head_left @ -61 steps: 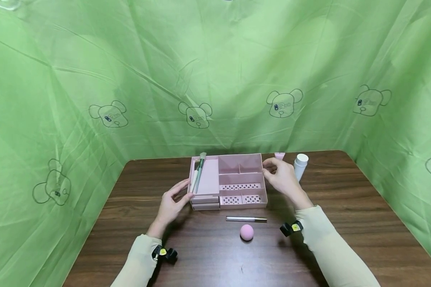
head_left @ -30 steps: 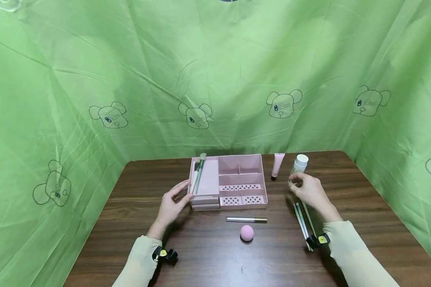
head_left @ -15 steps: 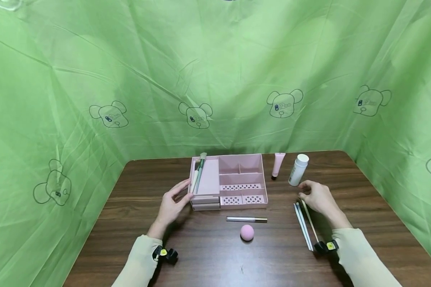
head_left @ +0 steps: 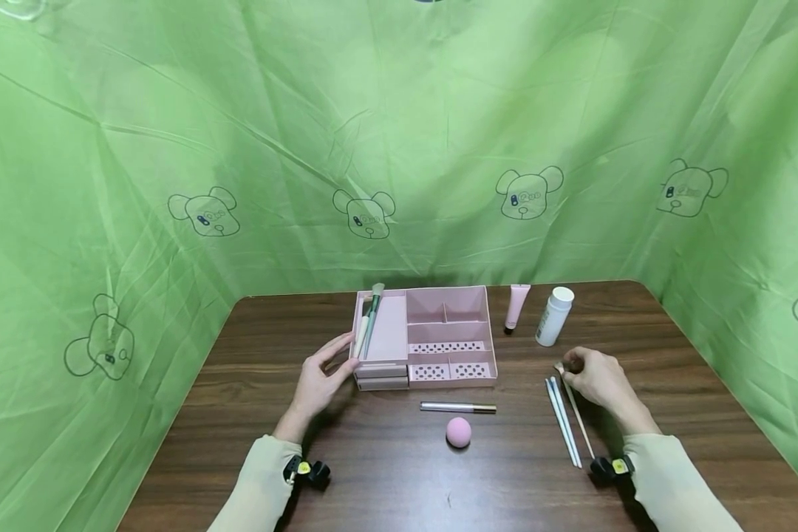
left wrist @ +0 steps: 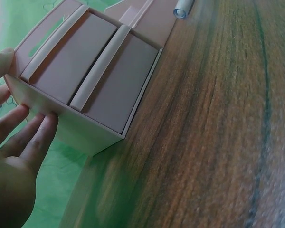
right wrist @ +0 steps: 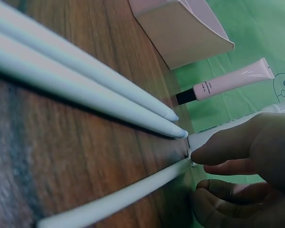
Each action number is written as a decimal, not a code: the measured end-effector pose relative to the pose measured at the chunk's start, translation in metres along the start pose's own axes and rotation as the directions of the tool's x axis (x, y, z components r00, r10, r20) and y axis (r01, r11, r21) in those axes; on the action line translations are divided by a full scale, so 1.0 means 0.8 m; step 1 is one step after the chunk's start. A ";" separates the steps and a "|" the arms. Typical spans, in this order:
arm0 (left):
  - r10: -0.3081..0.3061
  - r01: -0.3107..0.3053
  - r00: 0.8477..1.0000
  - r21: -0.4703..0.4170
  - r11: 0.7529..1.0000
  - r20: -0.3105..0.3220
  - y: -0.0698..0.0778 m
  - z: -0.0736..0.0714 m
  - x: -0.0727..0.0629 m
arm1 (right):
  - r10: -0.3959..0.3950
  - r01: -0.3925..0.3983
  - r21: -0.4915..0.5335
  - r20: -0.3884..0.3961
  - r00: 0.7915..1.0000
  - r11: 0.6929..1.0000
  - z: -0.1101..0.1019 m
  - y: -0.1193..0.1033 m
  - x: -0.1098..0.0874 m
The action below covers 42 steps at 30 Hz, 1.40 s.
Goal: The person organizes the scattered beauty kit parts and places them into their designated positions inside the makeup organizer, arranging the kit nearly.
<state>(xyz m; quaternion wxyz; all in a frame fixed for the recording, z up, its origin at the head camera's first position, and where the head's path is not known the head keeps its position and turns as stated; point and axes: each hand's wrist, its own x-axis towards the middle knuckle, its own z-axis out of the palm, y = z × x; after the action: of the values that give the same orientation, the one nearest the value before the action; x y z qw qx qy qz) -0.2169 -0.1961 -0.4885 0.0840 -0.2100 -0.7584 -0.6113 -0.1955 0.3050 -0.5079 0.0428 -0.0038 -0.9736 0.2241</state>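
A pink makeup organizer (head_left: 446, 305) stands at the back middle, two drawers at its lower left (left wrist: 126, 78). A green-handled makeup brush (head_left: 372, 321) and a paler one lie in its left section. My left hand (head_left: 318, 380) rests against the organizer's left wall, fingers fairly straight along it in the left wrist view. My right hand (head_left: 598, 379) is at the upper end of a thin pale stick (head_left: 578, 421) with a small tip; thumb and fingers are loosely bent, with a gap between them in the right wrist view. Two white sticks (right wrist: 85, 80) lie beside it.
A pink tube (head_left: 516, 304) with a black cap and a white bottle (head_left: 553, 318) are right of the organizer. In front lie a silver pen-like tube (head_left: 448, 407) and a pink ball (head_left: 459, 432). A green curtain (head_left: 439, 148) hangs behind the wooden table (head_left: 253, 414).
My right hand has left the organizer's right side, passed the white bottle's base and come down to the thin pale stick. My left hand has stayed at the organizer's left wall.
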 end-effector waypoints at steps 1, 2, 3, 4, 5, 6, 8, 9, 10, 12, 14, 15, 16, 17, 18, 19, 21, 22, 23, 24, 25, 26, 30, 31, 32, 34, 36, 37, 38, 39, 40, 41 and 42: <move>0.000 0.000 1.000 -0.001 1.000 0.000 -0.001 0.000 0.000 | 0.006 -0.006 -0.001 0.006 1.000 1.000 0.000 0.000 0.000; -0.002 0.002 1.000 -0.003 1.000 -0.001 -0.002 0.000 0.000 | 0.010 -0.010 -0.003 0.012 1.000 1.000 0.001 0.001 0.000; -0.005 0.005 1.000 -0.006 1.000 -0.002 -0.003 0.000 0.000 | 0.009 -0.009 -0.004 0.021 1.000 1.000 0.002 0.001 0.000; -0.005 0.005 1.000 -0.007 1.000 -0.003 -0.003 0.000 0.000 | 0.011 -0.011 -0.003 0.028 1.000 1.000 0.003 0.001 0.000; -0.008 0.008 1.000 -0.009 1.000 -0.004 -0.003 0.000 0.000 | 0.012 -0.011 -0.003 0.035 0.999 1.000 0.004 0.001 0.000; -0.009 0.009 1.000 -0.011 1.000 -0.005 -0.003 0.000 -0.001 | 0.008 -0.008 -0.006 0.041 0.999 1.000 0.004 0.000 0.001; -0.008 0.007 1.000 -0.014 1.000 -0.007 -0.003 0.000 -0.001 | -0.003 0.004 -0.012 0.052 0.999 1.000 0.005 -0.001 0.002; -0.005 0.005 1.000 -0.013 1.000 -0.008 -0.003 0.000 -0.001 | -0.008 0.009 -0.020 0.055 0.998 1.000 0.005 -0.002 0.003; -0.001 0.001 1.000 -0.015 1.000 -0.008 -0.002 0.000 -0.001 | -0.011 0.013 -0.028 0.052 0.999 1.000 0.005 -0.004 0.003; 0.006 -0.006 1.000 -0.014 1.000 -0.010 -0.002 0.001 -0.001 | -0.014 0.016 -0.048 0.052 0.999 0.999 0.004 -0.006 0.005; 0.011 -0.011 1.000 -0.012 1.000 -0.012 -0.003 0.001 -0.001 | -0.005 0.009 -0.062 0.057 0.998 0.998 0.004 -0.009 0.005; 0.012 -0.012 1.000 -0.012 1.000 -0.012 -0.003 0.001 -0.001 | 0.000 0.004 -0.066 0.059 0.998 0.998 0.003 -0.010 0.005; 0.010 -0.010 1.000 -0.016 1.000 -0.013 -0.003 0.001 -0.001 | 0.006 -0.002 -0.068 0.060 0.998 0.998 0.003 -0.010 0.005; 0.008 -0.008 1.000 -0.017 1.000 -0.012 -0.003 0.002 -0.001 | 0.013 -0.009 -0.068 0.061 0.998 0.998 0.003 -0.011 0.005; 0.007 -0.007 1.000 -0.015 1.000 -0.013 -0.003 0.002 -0.001 | 0.018 -0.014 -0.066 0.063 0.998 0.998 0.003 -0.011 0.005; 0.005 -0.006 1.000 -0.016 1.000 -0.012 -0.003 0.002 0.000 | 0.021 -0.017 -0.063 0.061 0.998 0.998 0.003 -0.012 0.005; 0.001 -0.002 1.000 -0.017 1.000 -0.011 -0.003 0.001 0.000 | 0.023 -0.020 -0.059 0.057 0.998 0.998 0.004 -0.012 0.005; 0.004 -0.004 1.000 -0.014 1.000 -0.009 -0.003 0.001 0.000 | 0.024 -0.021 -0.056 0.054 0.998 0.998 0.005 -0.012 0.004; 0.007 -0.007 1.000 -0.009 1.000 -0.008 -0.003 0.001 0.000 | 0.023 -0.020 -0.053 0.052 0.998 0.998 0.005 -0.012 0.004; 0.009 -0.009 1.000 -0.005 1.000 -0.007 -0.003 0.001 0.000 | 0.024 -0.021 -0.050 0.050 0.998 0.999 0.006 -0.012 0.004; 0.011 -0.011 1.000 -0.005 1.000 -0.007 -0.003 0.000 -0.001 | 0.025 -0.022 -0.048 0.048 0.999 0.999 0.006 -0.011 0.004; 0.013 -0.013 1.000 -0.003 1.000 -0.006 -0.003 0.000 -0.001 | 0.025 -0.023 -0.045 0.046 0.999 0.999 0.007 -0.011 0.003; 0.017 -0.017 1.000 -0.002 1.000 -0.006 -0.002 0.000 -0.001 | 0.028 -0.027 -0.033 0.041 0.999 0.999 0.006 -0.011 0.003; 0.018 -0.018 1.000 -0.004 1.000 -0.005 -0.001 0.001 -0.001 | 0.030 -0.029 -0.029 0.041 0.999 0.999 0.006 -0.011 0.003; 0.016 -0.016 1.000 -0.008 1.000 -0.004 -0.001 0.001 -0.002 | 0.030 -0.029 -0.027 0.040 0.999 0.999 0.006 -0.010 0.003; 0.010 -0.010 1.000 -0.021 1.000 -0.002 -0.002 0.001 -0.001 | 0.029 -0.029 -0.021 0.035 0.999 0.999 0.005 -0.010 0.003; 0.006 -0.006 1.000 -0.030 1.000 0.001 -0.002 0.000 -0.001 | 0.028 -0.028 -0.015 0.030 0.999 0.999 0.004 -0.010 0.003; 0.004 -0.004 1.000 -0.033 0.999 0.001 -0.003 0.000 -0.001 | 0.028 -0.028 -0.011 0.024 0.999 1.000 0.003 -0.011 0.003; 0.005 -0.005 1.000 -0.033 0.999 0.002 -0.003 0.000 -0.001 | 0.024 -0.024 -0.008 0.018 1.000 1.000 0.003 -0.011 0.003; 0.004 -0.004 1.000 -0.033 0.999 0.003 -0.003 -0.001 -0.001 | 0.022 -0.021 -0.002 0.011 1.000 1.000 0.002 -0.012 0.004; 0.004 -0.004 1.000 -0.032 0.999 0.004 -0.003 -0.001 0.000 | 0.017 -0.017 0.004 0.004 1.000 1.000 0.001 -0.012 0.004; 0.005 -0.004 1.000 -0.031 1.000 0.006 -0.003 -0.001 0.000 | 0.015 -0.015 0.010 -0.005 1.000 1.000 0.000 -0.013 0.004; 0.003 -0.003 1.000 -0.031 1.000 0.007 -0.003 -0.001 0.000 | 0.010 -0.010 0.017 -0.014 1.000 1.000 0.000 -0.013 0.004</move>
<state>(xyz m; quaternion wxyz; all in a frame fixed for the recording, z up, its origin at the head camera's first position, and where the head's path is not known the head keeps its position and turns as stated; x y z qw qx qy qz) -0.2179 -0.1973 -0.4904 0.0789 -0.2145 -0.7487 -0.6222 -0.1985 0.2959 -0.5027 0.0483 -0.0100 -0.9713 0.2325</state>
